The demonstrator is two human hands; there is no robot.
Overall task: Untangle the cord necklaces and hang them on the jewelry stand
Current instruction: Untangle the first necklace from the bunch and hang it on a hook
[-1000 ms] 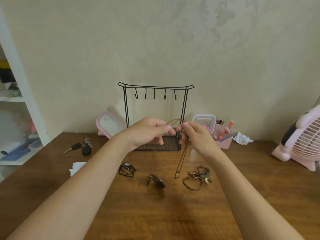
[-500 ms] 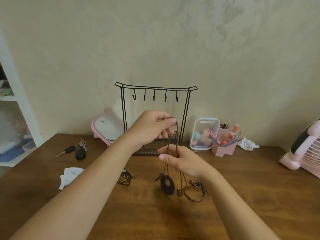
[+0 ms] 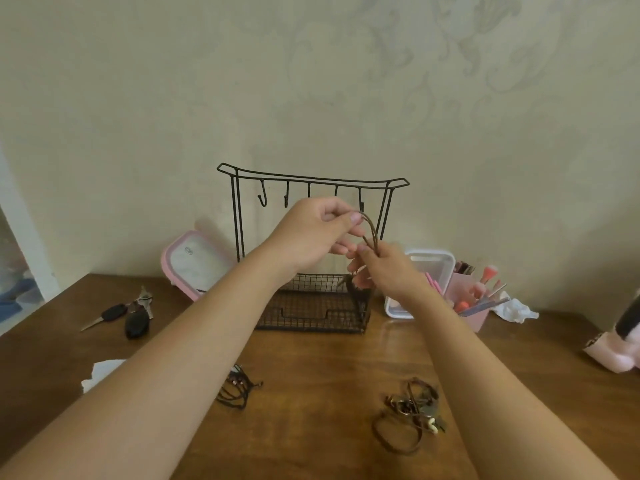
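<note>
Wooden table (image 3: 311, 368) against a pale wall carries the wire stand (image 3: 313, 183). Head view: left hand (image 3: 311, 237) pinches the top of the brown cord (image 3: 370, 232), right hand (image 3: 388, 271) grips it lower; its loop hangs near-vertical just below the rightmost hook (image 3: 361, 204), left hand nearer. Two tangles (image 3: 410, 415) lie on the table

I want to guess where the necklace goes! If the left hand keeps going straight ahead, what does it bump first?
Probably the stand: the left hand, pinching the cord, sits just below its hooks. Depth is unclear.
</note>
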